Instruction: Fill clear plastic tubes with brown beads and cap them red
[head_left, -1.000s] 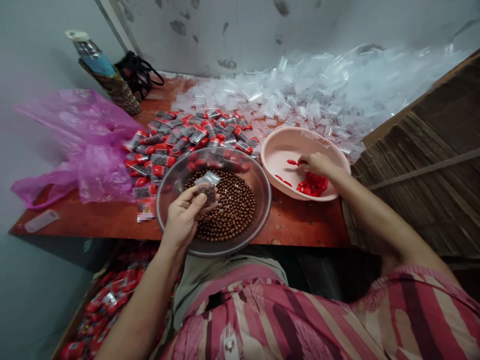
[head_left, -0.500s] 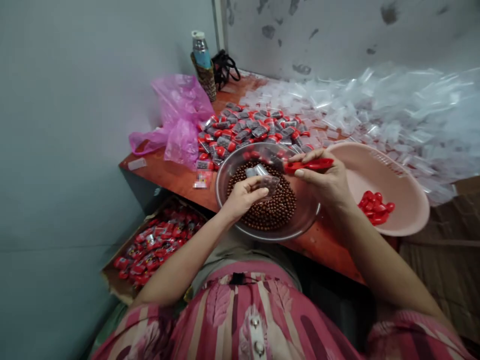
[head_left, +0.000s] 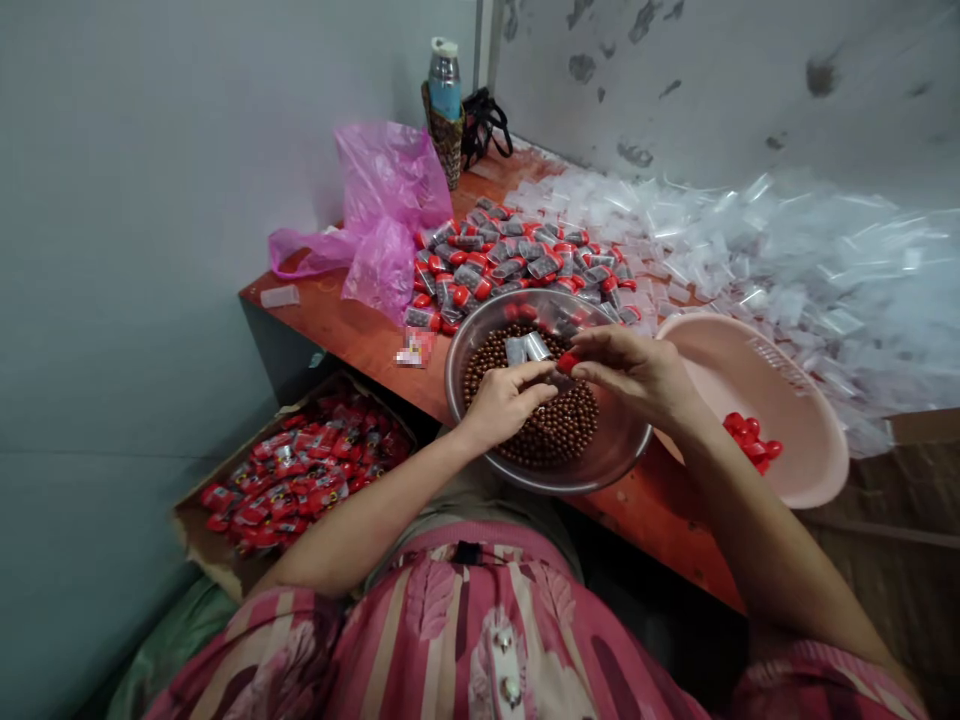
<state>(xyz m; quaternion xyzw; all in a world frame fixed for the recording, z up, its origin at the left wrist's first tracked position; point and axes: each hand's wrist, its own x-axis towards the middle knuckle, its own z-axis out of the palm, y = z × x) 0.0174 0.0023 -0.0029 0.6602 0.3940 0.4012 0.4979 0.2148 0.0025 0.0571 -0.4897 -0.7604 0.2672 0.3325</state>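
Over a metal bowl (head_left: 637,452) of brown beads (head_left: 559,432), my two hands meet at their fingertips. My left hand (head_left: 511,402) is closed on a small clear container, mostly covered by the fingers. Between the thumb and fingers of my right hand (head_left: 637,372) is a red cap (head_left: 568,362), held against the container's end. Clear plastic tubes (head_left: 528,348) lie on the beads just beyond my left hand. At the right, a pink basin (head_left: 814,440) holds several red caps (head_left: 752,442).
Behind the bowl lies a pile of filled, red-capped containers (head_left: 517,250). Clear empty containers (head_left: 795,260) are heaped at the back right. A pink plastic bag (head_left: 394,200) and a flask (head_left: 445,85) stand at the left. Below, a carton (head_left: 196,545) holds red packets (head_left: 300,480).
My right hand held a red-handled tool half a second ago; now it has a red cap instead. Both hands have come together over the bowl. The view has shifted slightly.
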